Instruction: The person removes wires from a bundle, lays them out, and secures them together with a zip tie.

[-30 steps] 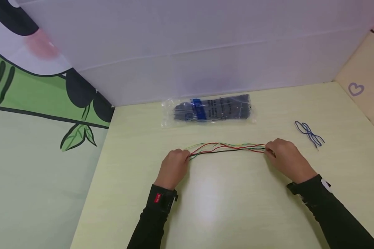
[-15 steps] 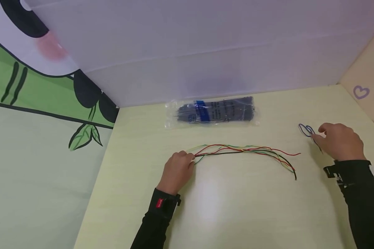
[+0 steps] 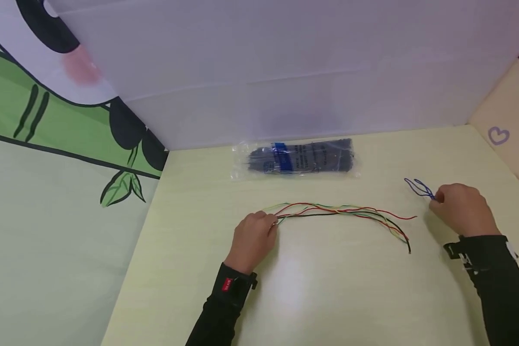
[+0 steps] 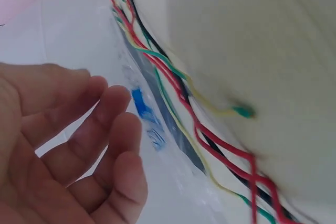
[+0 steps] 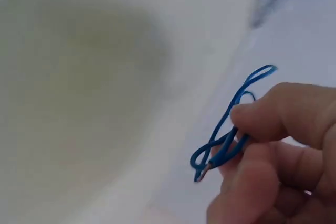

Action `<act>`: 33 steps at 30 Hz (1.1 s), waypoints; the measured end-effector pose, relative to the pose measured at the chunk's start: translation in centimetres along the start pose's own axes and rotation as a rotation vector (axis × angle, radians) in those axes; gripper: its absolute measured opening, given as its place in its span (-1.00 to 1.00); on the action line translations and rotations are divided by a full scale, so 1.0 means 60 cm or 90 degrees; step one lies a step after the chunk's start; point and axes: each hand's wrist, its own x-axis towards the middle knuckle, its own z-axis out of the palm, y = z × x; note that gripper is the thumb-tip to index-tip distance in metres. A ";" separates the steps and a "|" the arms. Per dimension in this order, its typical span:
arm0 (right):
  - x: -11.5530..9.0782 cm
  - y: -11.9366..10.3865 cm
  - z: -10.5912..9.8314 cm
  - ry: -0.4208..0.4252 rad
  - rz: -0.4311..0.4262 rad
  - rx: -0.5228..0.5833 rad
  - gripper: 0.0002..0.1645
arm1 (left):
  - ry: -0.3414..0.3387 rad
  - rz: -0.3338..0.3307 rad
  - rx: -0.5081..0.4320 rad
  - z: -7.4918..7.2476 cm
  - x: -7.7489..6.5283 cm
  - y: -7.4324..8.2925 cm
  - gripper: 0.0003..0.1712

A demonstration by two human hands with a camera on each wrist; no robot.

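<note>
My right hand (image 3: 466,210) pinches a folded blue wire (image 5: 226,145) between thumb and fingers, its loops sticking out to the left and bare copper showing at one end. A bundle of red, black, green and yellow wires (image 3: 337,210) lies on the table, its right ends fanned out and bending toward me. At the left end of that bundle is my left hand (image 3: 253,240). In the left wrist view, its fingers (image 4: 118,106) are loosely bent with nothing between them, and the coloured wires (image 4: 178,90) run past beyond the fingertips.
A clear plastic bag of dark cable ties (image 3: 302,157) with a blue label lies at the back of the table (image 3: 328,293), behind the wire bundle. White panels with printed cartoon drawings stand along the back and sides.
My right hand has let go of the coloured wires, moved right and picked up the blue wire. The freed wire ends have spread out. My left hand has stayed by the bundle's left end.
</note>
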 end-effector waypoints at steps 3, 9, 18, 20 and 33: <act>-0.017 -0.076 -0.002 0.065 -0.109 0.029 -0.90 | 0.009 0.003 -0.015 -0.011 0.009 0.015 -0.85; -0.045 -0.225 0.017 0.092 -0.304 0.076 -0.88 | 0.025 0.003 -0.153 -0.026 0.040 0.085 -0.55; -0.062 -0.268 0.046 0.000 -0.386 0.202 -0.77 | 0.037 -0.066 -0.350 -0.025 0.036 0.100 -0.77; -0.064 -0.269 0.049 0.006 -0.398 0.205 -0.77 | 0.027 -0.078 -0.432 -0.026 0.031 0.100 -0.72; -0.079 -0.245 0.045 -0.121 -0.501 0.553 -0.68 | 0.059 -0.125 -0.366 -0.029 0.012 0.049 -0.71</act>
